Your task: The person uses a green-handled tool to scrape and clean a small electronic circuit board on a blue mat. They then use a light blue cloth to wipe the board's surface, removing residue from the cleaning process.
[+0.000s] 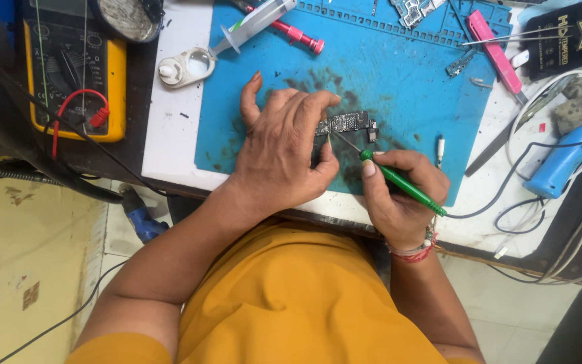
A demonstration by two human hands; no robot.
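Low in the frame's centre, the right hand (402,199) has its grip clamped on a green-handled probe (402,182), whose thin metal tip touches a small dark circuit board (348,124). Just left, the left hand (281,152) pins that board with its grip closed on the board's left end, on a stained blue mat (405,81) covering the bench (170,128). Farther up lie 1 syringe (254,23) and pink tweezers (496,54); a yellow multimeter (75,81) sits upper left.

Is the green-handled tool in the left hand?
No, the right hand grips the green-handled tool, while the left hand steadies the small circuit board.
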